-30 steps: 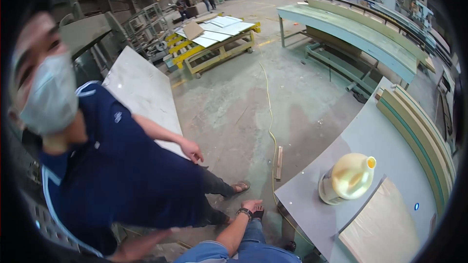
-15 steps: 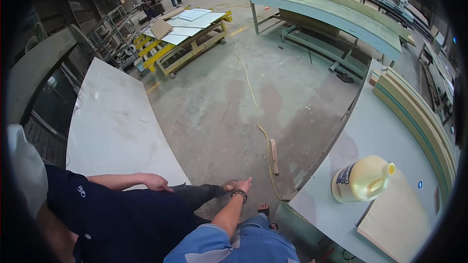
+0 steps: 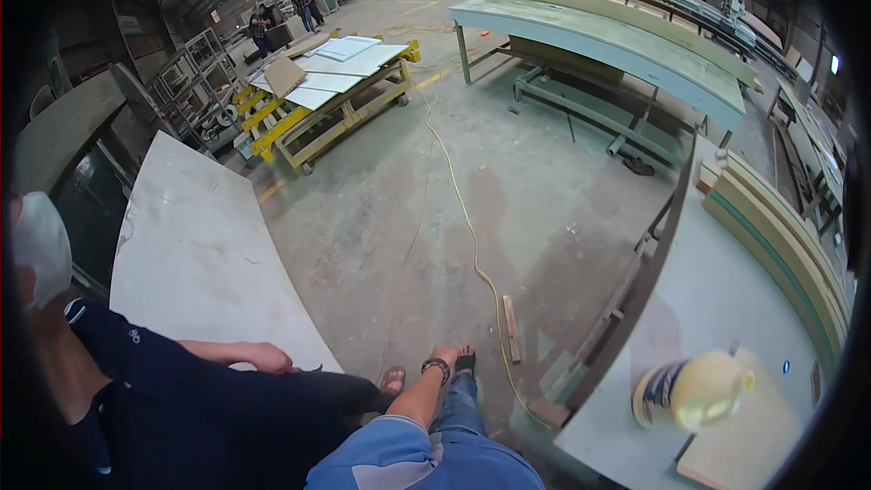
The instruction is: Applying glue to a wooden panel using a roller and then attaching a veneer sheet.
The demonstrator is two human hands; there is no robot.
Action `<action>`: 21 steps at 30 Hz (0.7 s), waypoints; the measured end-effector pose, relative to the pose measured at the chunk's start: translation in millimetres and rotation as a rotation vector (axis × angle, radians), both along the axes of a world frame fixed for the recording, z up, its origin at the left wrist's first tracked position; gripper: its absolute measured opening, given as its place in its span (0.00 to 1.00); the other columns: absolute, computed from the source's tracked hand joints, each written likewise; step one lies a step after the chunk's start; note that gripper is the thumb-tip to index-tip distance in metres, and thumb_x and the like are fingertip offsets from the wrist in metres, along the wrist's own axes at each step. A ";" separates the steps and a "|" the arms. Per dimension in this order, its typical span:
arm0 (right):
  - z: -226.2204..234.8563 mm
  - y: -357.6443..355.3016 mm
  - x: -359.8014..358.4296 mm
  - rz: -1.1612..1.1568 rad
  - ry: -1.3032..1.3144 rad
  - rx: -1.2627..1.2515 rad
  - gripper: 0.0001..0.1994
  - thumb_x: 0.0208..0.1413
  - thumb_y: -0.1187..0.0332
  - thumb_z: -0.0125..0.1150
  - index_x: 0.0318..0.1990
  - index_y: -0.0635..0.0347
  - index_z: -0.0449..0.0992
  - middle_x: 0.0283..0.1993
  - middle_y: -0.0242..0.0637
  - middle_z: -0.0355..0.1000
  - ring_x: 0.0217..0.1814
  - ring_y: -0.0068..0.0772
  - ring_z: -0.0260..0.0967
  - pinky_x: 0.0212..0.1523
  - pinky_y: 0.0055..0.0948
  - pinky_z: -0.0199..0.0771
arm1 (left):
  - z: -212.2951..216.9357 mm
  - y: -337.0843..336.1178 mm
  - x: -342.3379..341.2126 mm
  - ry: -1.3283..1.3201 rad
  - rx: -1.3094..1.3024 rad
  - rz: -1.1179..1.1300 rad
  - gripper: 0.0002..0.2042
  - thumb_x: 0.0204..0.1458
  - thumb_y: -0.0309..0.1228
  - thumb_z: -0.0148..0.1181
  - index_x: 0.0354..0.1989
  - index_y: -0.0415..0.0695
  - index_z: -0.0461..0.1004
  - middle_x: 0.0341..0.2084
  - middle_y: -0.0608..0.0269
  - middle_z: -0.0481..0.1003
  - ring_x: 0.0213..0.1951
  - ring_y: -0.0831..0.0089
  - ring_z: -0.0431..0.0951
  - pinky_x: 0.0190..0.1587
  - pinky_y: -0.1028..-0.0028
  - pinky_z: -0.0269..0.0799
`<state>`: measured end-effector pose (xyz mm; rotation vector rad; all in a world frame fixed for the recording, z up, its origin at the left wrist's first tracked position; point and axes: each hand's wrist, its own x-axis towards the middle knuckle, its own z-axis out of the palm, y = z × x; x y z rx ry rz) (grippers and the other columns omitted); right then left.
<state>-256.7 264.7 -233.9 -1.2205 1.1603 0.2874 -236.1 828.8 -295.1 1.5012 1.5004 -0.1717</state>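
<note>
My left hand (image 3: 444,354) hangs in front of me, seen from above, with a dark bracelet at the wrist. Its fingers are mostly hidden beneath it, so their pose is unclear, and nothing shows in it. Below it is my sandalled foot (image 3: 465,361). My right hand is out of sight. Close on my left stands a co-worker in a dark navy shirt (image 3: 236,417), whose hand (image 3: 270,357) is beside a white panel (image 3: 204,245). To my right, a pale yellow jug (image 3: 694,392) stands on a light grey table (image 3: 626,363).
A yellow cord (image 3: 471,229) runs along the floor, beside a wooden strip (image 3: 512,328). Stacked boards (image 3: 771,236) and a flat wood piece (image 3: 748,440) lie on the right table. A yellow cart (image 3: 345,118) bears panels. A long green workbench (image 3: 599,32) stands ahead; people (image 3: 304,7) are far back.
My left hand has swung down and slightly left, its outstretched finger no longer showing. The view has shifted, and the co-worker's masked head now shows more at the left edge.
</note>
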 end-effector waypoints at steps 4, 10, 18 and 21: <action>6.4 73.3 40.5 0.131 0.022 -0.100 0.14 0.63 0.63 0.42 0.44 0.64 0.70 0.52 0.49 0.67 0.59 0.53 0.59 0.51 0.52 0.62 | 15.4 57.3 31.5 0.093 0.012 -0.218 0.18 0.45 0.43 0.64 0.35 0.41 0.81 0.37 0.48 0.79 0.43 0.58 0.79 0.49 0.63 0.72; 14.6 178.0 92.4 0.419 0.071 -0.203 0.14 0.63 0.63 0.43 0.44 0.63 0.71 0.51 0.49 0.68 0.57 0.52 0.60 0.50 0.52 0.63 | 34.3 214.1 57.8 0.040 0.196 -0.377 0.25 0.46 0.53 0.59 0.36 0.39 0.80 0.36 0.46 0.79 0.43 0.53 0.79 0.46 0.59 0.72; 7.5 266.2 168.1 0.726 0.083 -0.378 0.13 0.62 0.63 0.45 0.44 0.62 0.72 0.50 0.48 0.69 0.55 0.52 0.61 0.48 0.51 0.64 | 287.3 472.7 214.6 -0.578 0.573 0.026 0.41 0.43 0.53 0.67 0.55 0.31 0.60 0.24 0.58 0.78 0.36 0.64 0.79 0.44 0.67 0.72; -3.0 309.0 212.1 0.842 0.065 -0.423 0.13 0.62 0.63 0.46 0.44 0.62 0.72 0.49 0.47 0.69 0.54 0.52 0.62 0.47 0.50 0.64 | 374.9 542.1 240.3 -0.528 0.750 0.017 0.37 0.42 0.55 0.65 0.47 0.29 0.69 0.25 0.57 0.79 0.39 0.63 0.79 0.50 0.68 0.70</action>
